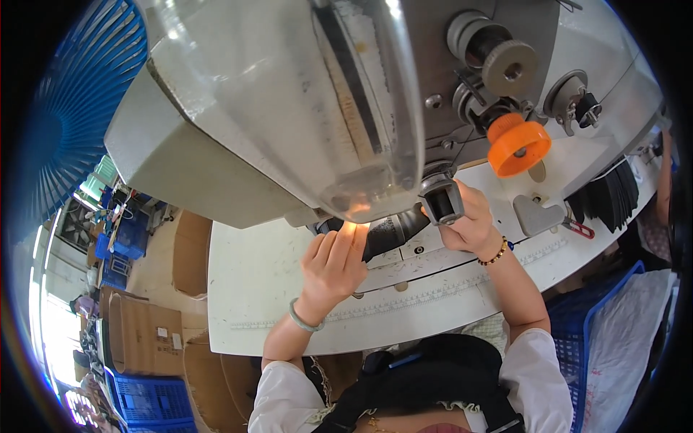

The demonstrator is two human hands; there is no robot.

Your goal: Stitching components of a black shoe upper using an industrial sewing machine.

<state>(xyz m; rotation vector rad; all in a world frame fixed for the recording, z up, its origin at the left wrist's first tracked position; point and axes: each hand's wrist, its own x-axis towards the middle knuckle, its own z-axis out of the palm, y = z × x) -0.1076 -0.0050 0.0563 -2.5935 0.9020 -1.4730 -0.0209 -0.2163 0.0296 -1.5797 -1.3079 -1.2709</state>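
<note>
Bright overall, with white glare far left (fisheye bends straight edges), corners black

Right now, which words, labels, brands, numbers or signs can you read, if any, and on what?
None legible.
Ruler strip on the tabletop: markings too small.
Carton at left: white labels, too small.
Pale sheeting at right: reddish marks, too blurred.

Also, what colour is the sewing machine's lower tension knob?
Lower tension knob: bright orange; shows best in the head view.

No text is legible on the ruler strip (433,291) or carton labels (177,340).
</note>
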